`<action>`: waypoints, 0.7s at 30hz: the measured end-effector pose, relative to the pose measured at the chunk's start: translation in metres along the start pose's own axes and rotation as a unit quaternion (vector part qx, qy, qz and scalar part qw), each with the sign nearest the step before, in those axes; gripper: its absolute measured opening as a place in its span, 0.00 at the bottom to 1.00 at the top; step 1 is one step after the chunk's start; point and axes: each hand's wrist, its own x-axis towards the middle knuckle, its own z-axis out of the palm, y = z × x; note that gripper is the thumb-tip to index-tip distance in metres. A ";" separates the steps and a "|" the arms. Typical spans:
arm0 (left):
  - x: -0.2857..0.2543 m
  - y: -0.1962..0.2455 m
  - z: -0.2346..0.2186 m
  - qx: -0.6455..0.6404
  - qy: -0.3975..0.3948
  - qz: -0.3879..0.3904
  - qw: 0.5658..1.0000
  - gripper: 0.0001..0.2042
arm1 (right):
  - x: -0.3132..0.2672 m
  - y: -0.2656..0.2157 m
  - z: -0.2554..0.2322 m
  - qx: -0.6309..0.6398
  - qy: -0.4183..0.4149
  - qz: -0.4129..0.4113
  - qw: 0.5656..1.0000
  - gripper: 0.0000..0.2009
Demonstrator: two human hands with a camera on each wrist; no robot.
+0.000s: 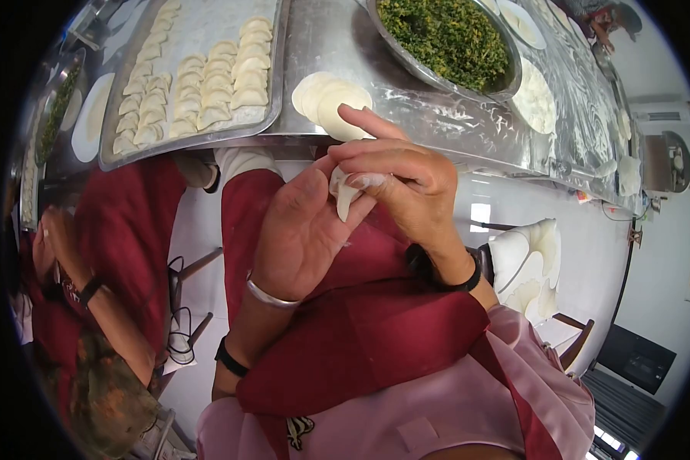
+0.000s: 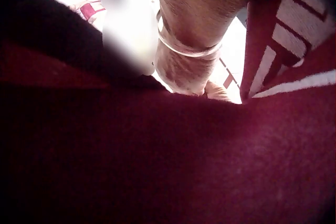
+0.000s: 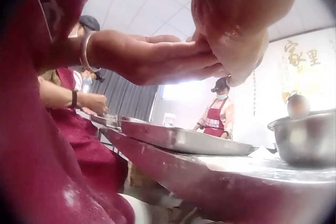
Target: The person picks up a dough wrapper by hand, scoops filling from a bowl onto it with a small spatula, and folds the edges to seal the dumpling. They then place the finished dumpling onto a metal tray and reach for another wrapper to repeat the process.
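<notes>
In the head view a pale dumpling, its wrapper folded over, sits between my two hands above my lap. My left hand, with a silver bracelet at the wrist, supports it palm up, thumb alongside. From the other side my right hand pinches its edge; flour whitens the thumb, and the index finger sticks out. In the right wrist view my left hand meets my right hand, the dumpling hidden behind fingers. The left wrist view shows mostly dark red cloth and my braceleted forearm.
Round wrappers lie near the steel table's front edge. Left of them stands a metal tray with rows of dumplings; behind, a steel bowl holds chopped green filling. A person in a red apron sits at my left.
</notes>
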 end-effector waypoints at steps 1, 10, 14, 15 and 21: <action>0.001 0.000 0.000 0.003 0.015 -0.004 1.000 0.25 | 0.000 0.000 -0.001 0.019 -0.007 0.007 1.000 0.06; -0.003 0.007 -0.003 0.047 -0.005 -0.060 0.997 0.23 | 0.003 -0.001 -0.015 -0.054 -0.128 -0.022 0.990 0.09; -0.001 0.005 -0.007 0.044 0.001 -0.060 0.997 0.23 | 0.004 -0.004 -0.012 -0.075 -0.117 -0.022 0.990 0.06; 0.000 0.006 -0.010 0.036 -0.014 -0.057 0.998 0.23 | 0.003 -0.006 -0.008 -0.071 -0.108 -0.014 0.992 0.06; 0.000 0.001 -0.008 -0.018 0.026 -0.034 0.999 0.25 | -0.006 -0.003 0.012 -0.005 0.041 0.033 0.999 0.06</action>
